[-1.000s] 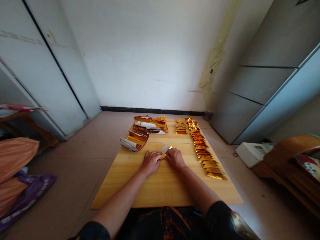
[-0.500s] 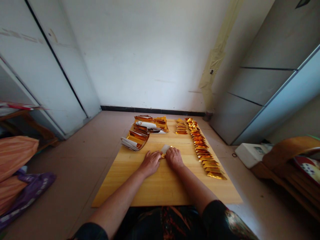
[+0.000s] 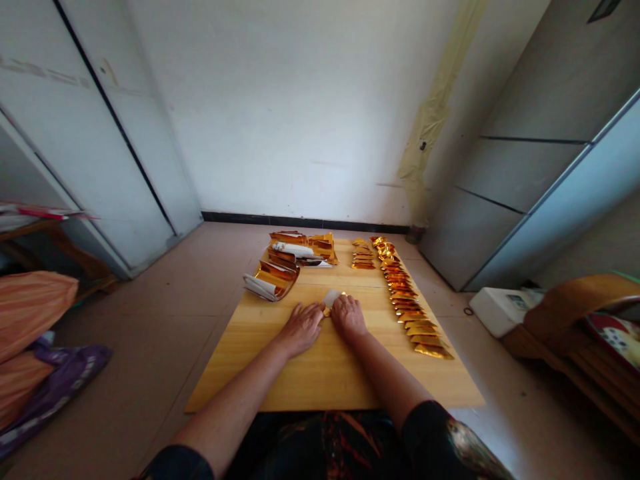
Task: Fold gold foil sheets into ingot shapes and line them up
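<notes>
At the left of the worktop (image 3: 320,380), curled sheets (image 3: 274,272) with gold faces and pale backs lie loose near the far edge, a white roll (image 3: 294,251) among them. These look unworked, so a fair supply appears to be left, though the overlaps hide how many there are.

Next comes the left hand (image 3: 301,327), palm down, its fingertips at the near left side of a small piece (image 3: 331,297), pale with a little gold showing. The piece lies on the wood between the two hands and looks partly made up (the fingers cover most of its edges). The right hand (image 3: 349,316) bends over its right side. Both hands touch it, fingers close together, but whether either grip pinches the piece or only presses it down, I cannot tell.

Further right, a short row (image 3: 363,256) of gold pieces sits near the far edge, and beside it a long row (image 3: 406,297) runs down the right side. Both rows look folded and done; judged by eye, a good share is made, with one in hand.
</notes>
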Tool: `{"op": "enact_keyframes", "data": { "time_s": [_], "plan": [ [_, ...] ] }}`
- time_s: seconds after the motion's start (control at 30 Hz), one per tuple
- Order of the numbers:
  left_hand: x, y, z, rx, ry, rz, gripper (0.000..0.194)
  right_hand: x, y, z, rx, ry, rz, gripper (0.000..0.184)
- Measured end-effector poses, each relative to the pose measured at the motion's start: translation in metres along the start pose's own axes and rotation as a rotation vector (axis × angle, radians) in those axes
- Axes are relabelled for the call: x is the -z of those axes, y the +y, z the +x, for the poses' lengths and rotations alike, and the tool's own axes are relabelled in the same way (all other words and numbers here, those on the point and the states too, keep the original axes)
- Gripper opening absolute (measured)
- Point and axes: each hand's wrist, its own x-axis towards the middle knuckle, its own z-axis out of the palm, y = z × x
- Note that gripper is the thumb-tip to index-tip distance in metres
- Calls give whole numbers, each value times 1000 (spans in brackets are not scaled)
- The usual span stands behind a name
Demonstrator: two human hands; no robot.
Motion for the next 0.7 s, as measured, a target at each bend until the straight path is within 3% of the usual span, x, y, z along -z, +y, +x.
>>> {"op": "enact_keyframes", "data": {
  "time_s": [0.43, 0.7],
  "plan": [
    [-1, 1, -2, -38, 52, 58, 45, 2, 2, 0, -43, -57, 73, 17],
    [-7, -2, -1, -57, 75, 100, 38, -5, 10, 3, -98, 19, 297, 4]
  ]
}}
